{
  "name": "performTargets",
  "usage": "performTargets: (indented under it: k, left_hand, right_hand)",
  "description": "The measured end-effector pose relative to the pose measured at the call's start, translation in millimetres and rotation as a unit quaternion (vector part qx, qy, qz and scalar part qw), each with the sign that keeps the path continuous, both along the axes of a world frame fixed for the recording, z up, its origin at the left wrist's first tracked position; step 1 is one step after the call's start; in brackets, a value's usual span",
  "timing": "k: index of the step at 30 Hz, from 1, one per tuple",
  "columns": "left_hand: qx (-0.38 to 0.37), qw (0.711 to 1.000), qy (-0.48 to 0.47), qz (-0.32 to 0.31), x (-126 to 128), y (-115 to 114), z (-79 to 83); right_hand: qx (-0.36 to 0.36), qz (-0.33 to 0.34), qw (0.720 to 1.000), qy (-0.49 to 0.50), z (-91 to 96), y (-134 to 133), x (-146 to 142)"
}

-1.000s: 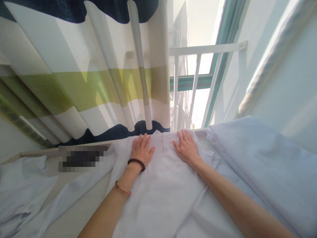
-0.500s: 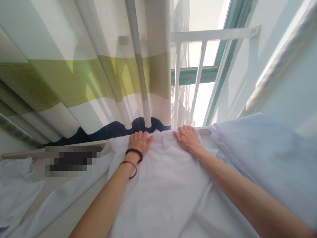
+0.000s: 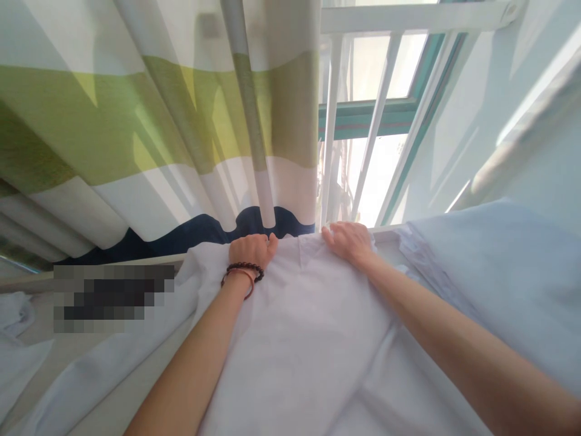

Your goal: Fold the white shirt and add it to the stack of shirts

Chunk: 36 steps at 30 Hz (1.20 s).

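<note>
A white shirt (image 3: 295,339) lies spread out in front of me, one long sleeve (image 3: 104,363) stretching to the lower left and a short placket at its far edge. My left hand (image 3: 251,248), with a dark bead bracelet and a reddish bangle on the wrist, grips the left part of that far edge, its fingers curled over and mostly hidden. On the right part, my right hand (image 3: 347,241) is bent over the edge in the same way, closed on the cloth. Between the two hands the fabric lies fairly flat.
Beyond the surface hangs a curtain (image 3: 181,121) with a green band and a dark blue hem. A white railing (image 3: 417,18) stands before the window at the right. More folded white cloth (image 3: 508,278) lies right, other white cloth (image 3: 22,369) far left, near a blurred-out dark patch.
Both hands have gone from lying on the shirt with fingers showing to curling over its far edge. The view has tilted down and shifted slightly.
</note>
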State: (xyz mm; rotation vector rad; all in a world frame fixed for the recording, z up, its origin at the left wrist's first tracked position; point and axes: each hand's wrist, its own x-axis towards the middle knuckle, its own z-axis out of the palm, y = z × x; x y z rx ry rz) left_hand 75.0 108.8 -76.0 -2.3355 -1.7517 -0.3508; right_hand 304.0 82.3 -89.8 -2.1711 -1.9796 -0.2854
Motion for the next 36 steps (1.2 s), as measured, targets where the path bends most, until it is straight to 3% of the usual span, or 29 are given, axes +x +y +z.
performTargets:
  k: [8, 12, 16, 19, 22, 29, 32, 36]
  left_hand:
    - [-0.004, 1.0, -0.013, -0.014, -1.0, -12.0, 2.4]
    - [-0.004, 0.999, -0.02, -0.035, -1.2, -20.4, 4.5]
    - [-0.07, 0.995, -0.016, -0.062, -14.4, -58.5, -13.0]
    - [-0.104, 0.978, 0.027, -0.181, -35.9, -99.5, -34.5]
    - [-0.106, 0.97, 0.052, -0.211, -55.8, -123.5, -48.7]
    - [-0.11, 0.968, 0.05, -0.218, -70.7, -119.3, -49.3]
    - [-0.129, 0.965, 0.054, -0.224, -77.8, -120.8, -47.4]
    - [-0.116, 0.966, 0.055, -0.225, -87.6, -125.6, -49.0]
  right_hand:
    - [0.032, -0.022, 0.999, 0.008, 3.3, -7.4, -8.9]
    - [0.051, -0.037, 0.998, 0.021, -2.6, -28.3, -23.5]
    - [0.05, 0.014, 0.995, 0.081, -23.3, -63.4, -38.7]
    - [0.019, 0.03, 0.991, 0.126, -31.5, -80.2, -40.3]
    - [0.006, 0.027, 0.992, 0.119, -29.6, -86.3, -29.6]
    - [-0.047, -0.1, 0.986, 0.127, -27.1, -98.2, 14.1]
    - [-0.061, -0.094, 0.986, 0.121, -26.5, -104.9, 19.9]
    - [-0.002, -0.082, 0.991, 0.104, -19.3, -118.7, 25.5]
